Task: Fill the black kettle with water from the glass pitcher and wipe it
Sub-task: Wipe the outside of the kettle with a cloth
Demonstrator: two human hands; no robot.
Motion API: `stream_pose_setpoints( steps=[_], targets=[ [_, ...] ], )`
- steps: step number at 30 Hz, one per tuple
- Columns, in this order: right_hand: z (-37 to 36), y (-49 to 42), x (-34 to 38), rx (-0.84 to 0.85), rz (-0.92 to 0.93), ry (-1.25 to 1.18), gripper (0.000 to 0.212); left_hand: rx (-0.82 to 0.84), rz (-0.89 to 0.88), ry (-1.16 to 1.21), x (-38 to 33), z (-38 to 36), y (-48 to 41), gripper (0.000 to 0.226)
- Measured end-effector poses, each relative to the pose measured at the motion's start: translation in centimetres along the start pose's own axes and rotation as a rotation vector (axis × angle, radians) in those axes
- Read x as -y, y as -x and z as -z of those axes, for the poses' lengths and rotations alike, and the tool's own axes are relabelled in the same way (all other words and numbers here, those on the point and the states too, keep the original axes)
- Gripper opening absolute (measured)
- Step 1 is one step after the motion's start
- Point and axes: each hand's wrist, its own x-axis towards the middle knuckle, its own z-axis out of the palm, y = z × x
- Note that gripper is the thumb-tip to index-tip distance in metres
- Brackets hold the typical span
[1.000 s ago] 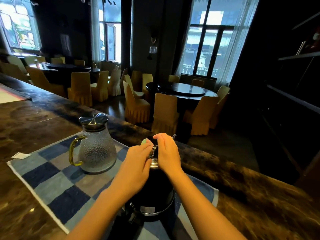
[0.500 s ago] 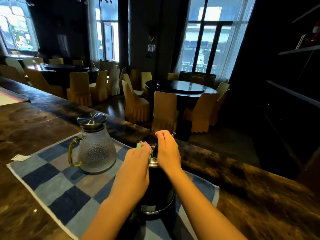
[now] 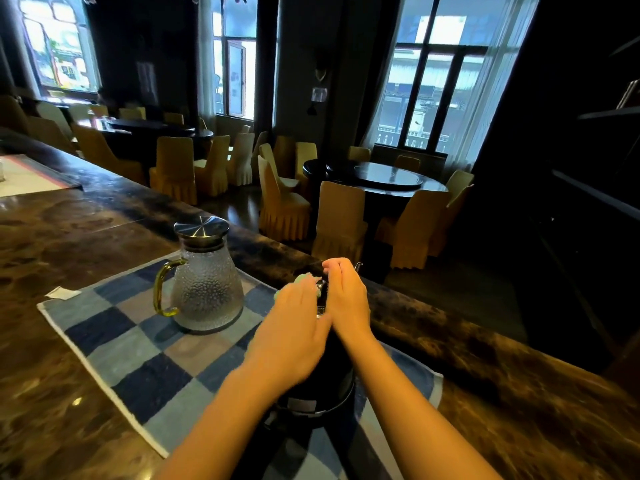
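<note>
On the checkered blue mat (image 3: 114, 344), the black kettle (image 3: 320, 386) stands upright near the front edge, mostly hidden behind both hands. Left hand (image 3: 289, 336) lies over the kettle's upper left side, fingers together and curled, pressing a pale green cloth (image 3: 300, 279) against the top; only a bit of cloth shows past the fingertips. Right hand (image 3: 346, 296) is closed round the kettle's top near the metal lid fitting (image 3: 321, 289), fingers pressed together; exact grip point can't be told. Glass pitcher (image 3: 206, 289), steel lid on, yellow handle facing left, stands on the mat just left of the hands, untouched. No readable writing; the kettle's base label (image 3: 300, 405) is blurred.
</note>
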Motion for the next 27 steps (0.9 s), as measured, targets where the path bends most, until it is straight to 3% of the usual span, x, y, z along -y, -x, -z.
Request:
stream_pose_setpoints(
  steps=[3, 7, 13, 16, 21, 24, 27],
  targets=[
    [0.1, 0.2, 0.1, 0.020, 0.011, 0.017, 0.025, 0.009, -0.033, 0.086, 0.9, 0.3, -0.9, 0.044],
    [0.3, 0.3, 0.0, 0.024, -0.043, -0.092, 0.028, -0.115, -0.164, 0.132, 0.7, 0.4, 2.4, 0.056],
    [0.4, 0.4, 0.5, 0.028, -0.096, -0.084, 0.037, 0.053, 0.058, 0.325, 2.0, 2.1, -2.1, 0.046],
    [0.3, 0.4, 0.6, 0.022, -0.127, -0.100, 0.040, -0.018, 0.110, 0.493, 1.5, 2.4, -3.2, 0.036],
    [0.2, 0.3, 0.3, 0.007, -0.108, -0.137, 0.039, 0.023, 0.001, 0.049, -0.6, 1.6, -0.2, 0.041],
    [0.2, 0.4, 0.3, 0.009, -0.100, -0.148, 0.040, 0.047, -0.057, 0.031, -0.6, 1.6, -1.2, 0.039],
    [0.3, 0.2, 0.2, 0.036, -0.145, -0.142, 0.035, 0.086, -0.058, -0.136, -0.8, 0.7, -4.3, 0.030]
  ],
)
